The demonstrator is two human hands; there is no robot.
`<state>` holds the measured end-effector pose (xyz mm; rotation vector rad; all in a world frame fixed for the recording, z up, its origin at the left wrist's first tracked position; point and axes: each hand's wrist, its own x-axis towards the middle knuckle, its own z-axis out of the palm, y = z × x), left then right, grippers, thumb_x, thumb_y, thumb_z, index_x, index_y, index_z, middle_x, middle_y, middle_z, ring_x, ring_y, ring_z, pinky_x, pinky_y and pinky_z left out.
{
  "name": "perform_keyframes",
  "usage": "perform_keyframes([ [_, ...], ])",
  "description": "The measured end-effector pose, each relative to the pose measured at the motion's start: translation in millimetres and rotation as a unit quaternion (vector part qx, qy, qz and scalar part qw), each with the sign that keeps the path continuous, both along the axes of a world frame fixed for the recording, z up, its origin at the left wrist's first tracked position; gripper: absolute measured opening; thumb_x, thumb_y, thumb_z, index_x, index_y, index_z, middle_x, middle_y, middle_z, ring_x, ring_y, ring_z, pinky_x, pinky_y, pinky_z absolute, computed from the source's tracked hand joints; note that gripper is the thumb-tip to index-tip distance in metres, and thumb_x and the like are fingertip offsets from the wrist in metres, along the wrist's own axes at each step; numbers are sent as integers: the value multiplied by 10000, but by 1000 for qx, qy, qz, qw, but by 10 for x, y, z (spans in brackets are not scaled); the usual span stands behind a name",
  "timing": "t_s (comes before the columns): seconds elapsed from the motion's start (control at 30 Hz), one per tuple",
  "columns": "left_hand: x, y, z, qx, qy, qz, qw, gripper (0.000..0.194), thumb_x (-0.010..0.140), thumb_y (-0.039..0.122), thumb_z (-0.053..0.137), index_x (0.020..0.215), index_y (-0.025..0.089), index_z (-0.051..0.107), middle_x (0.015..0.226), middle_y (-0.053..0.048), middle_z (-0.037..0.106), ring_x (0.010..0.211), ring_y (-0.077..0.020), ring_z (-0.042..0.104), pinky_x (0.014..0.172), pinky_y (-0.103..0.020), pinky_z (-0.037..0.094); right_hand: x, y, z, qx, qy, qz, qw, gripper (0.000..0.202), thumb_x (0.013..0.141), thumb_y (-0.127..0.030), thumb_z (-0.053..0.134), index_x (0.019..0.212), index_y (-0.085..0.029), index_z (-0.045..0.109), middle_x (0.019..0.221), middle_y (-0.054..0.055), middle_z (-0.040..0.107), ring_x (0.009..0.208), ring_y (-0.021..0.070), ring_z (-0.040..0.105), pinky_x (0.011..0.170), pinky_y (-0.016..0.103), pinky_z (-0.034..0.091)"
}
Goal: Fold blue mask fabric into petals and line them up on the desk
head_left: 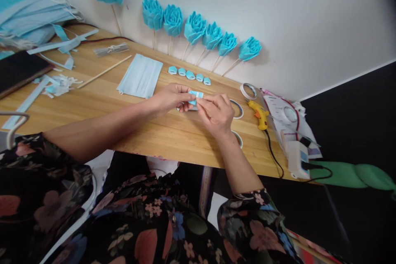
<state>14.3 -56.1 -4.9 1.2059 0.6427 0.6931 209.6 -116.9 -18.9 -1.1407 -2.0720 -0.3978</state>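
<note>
Between my two hands is a small folded piece of blue mask fabric [193, 100] with a white strip across it. My left hand [173, 98] pinches it from the left with thumb and fingers. On the other side, the fingertips of my right hand [218, 111] press on its right end. Just beyond my hands lies a row of several small folded blue petals [190, 74]. A flat light-blue face mask [140, 75] rests to the left of them. Rolls of tape, one a white tape roll [248, 90], sit beside my right hand, partly covered by it.
Several blue fabric flowers on sticks [194, 28] lean against the wall. A yellow glue gun [259, 114] with its cord lies right, near a white power strip [297, 159]. Left are a mask stack [31, 12], fabric scraps [60, 84], a wooden stick [105, 71] and a dark tablet-like object [21, 72].
</note>
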Motion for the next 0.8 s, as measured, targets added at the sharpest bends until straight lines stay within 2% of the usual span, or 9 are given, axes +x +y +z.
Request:
perform_keyframes([
  [0.13,-26,33,5,40,32,23,998,236,889,231,709,687,148,621,602,-23,642,510,-86,554,505,-212,428,14,-21,63,-54,38,29,997,207,950,-355,606,1083,-333,763,1071,37,710,1012,245,639,946,486,512],
  [0.27,-41,18,35,113,79,-3,990,230,846,224,751,670,147,624,576,-12,617,509,-82,532,498,-206,409,38,-25,103,-98,152,7,984,280,997,-329,516,1194,-322,714,1175,57,705,1128,253,635,1003,490,513],
  [0.37,-26,-2,33,163,114,-23,980,201,830,203,744,672,148,633,560,14,583,496,-73,489,501,-211,368,30,-4,84,-191,201,33,960,363,977,-354,551,1325,-296,636,1075,41,735,999,207,673,956,424,547],
  [0.47,-3,-7,7,211,143,-25,967,182,818,170,723,656,150,645,514,51,492,482,-65,403,507,-230,294,3,17,52,-250,214,54,943,413,922,-326,623,1331,-269,629,930,5,719,865,166,666,906,370,554],
  [0.57,5,-13,3,207,132,-14,969,176,847,174,698,680,150,644,542,50,494,507,-74,399,531,-245,293,-18,19,42,-259,234,52,935,380,908,-268,624,1288,-258,644,849,-24,677,809,140,644,872,333,547],
  [0.73,-6,-63,81,173,109,2,979,295,985,249,577,710,148,607,641,7,573,630,-111,521,621,-254,389,-32,-1,56,-234,287,88,925,338,913,-191,604,1247,-222,641,837,-31,627,791,113,601,856,279,525],
  [0.8,11,-70,74,166,97,1,981,265,963,241,630,718,142,613,662,11,574,656,-111,510,630,-251,377,-30,11,54,-222,304,102,921,325,915,-169,601,1235,-206,643,832,-28,613,783,106,588,851,262,515],
])
